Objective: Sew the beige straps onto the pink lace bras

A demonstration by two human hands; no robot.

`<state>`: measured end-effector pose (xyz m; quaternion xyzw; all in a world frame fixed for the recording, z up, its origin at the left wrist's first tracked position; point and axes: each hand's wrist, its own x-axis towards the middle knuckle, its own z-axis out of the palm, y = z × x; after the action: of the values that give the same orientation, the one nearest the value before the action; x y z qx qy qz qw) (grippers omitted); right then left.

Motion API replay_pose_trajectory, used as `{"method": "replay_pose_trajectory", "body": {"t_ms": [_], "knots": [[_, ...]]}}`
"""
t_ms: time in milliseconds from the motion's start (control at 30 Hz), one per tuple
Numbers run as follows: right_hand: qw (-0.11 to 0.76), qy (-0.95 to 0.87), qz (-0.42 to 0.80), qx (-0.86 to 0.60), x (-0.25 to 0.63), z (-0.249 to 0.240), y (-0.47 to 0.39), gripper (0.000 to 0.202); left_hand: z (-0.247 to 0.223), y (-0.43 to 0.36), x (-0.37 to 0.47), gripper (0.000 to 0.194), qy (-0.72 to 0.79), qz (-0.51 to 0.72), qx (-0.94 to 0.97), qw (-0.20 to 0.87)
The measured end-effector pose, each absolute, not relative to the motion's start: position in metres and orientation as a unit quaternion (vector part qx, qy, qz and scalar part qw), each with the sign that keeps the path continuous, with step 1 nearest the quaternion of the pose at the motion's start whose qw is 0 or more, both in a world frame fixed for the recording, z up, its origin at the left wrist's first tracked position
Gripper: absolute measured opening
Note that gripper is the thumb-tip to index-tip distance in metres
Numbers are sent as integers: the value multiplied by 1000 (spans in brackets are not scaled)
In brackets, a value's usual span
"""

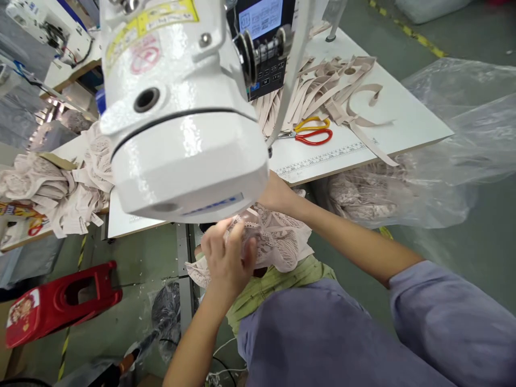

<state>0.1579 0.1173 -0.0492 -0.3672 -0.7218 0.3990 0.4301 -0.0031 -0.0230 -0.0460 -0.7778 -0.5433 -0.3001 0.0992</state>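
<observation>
Closest: a purple shirt (306, 333), then green cloth (300, 278) across the lap. Over the lap, below the front edge of the machine (189, 161), the lace (282, 250): pale pink, bunched, part net, part pattern, with a looped trim near the left hand (228, 263). There, fingers bent and slightly apart, thumb standing off, tips at the lace; cannot tell about any pinch. Beyond the lace, the right hand (273, 192), partly hidden behind the machine; cannot tell the state of its fingers.

Looks light, limp and soft, likely easy to fold and quick to slump out of shape. Probably liable to snag at the net under a hard pull. Best held flat between fingertips by the firmer trim, not by the thin mesh.

Farther: the white table (415, 118), with a printed ruler (322, 160), red-and-yellow scissors (297, 135), a tangle of pale strips (322, 94) and a dark panel (261, 19) with a lit screen. Off the table's right side, a clear bag (455, 134). Away left, a red stool (68, 301) on the floor, a lacy pile (36, 180) and, farthest, another machine (50, 27).
</observation>
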Motion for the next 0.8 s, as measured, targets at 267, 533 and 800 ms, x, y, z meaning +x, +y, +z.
{"method": "replay_pose_trajectory", "body": {"t_ms": [267,533,800], "knots": [[425,-729,371,-387,155,-48,115,4,-46,-32,24,54,-581,-211,-779,102],[399,-736,357,-415,155,-39,119,1,-45,-29,25,51,-595,-226,-769,63],[394,-723,372,-430,156,-41,121,9,-46,-25,24,50,-591,-223,-772,71]]}}
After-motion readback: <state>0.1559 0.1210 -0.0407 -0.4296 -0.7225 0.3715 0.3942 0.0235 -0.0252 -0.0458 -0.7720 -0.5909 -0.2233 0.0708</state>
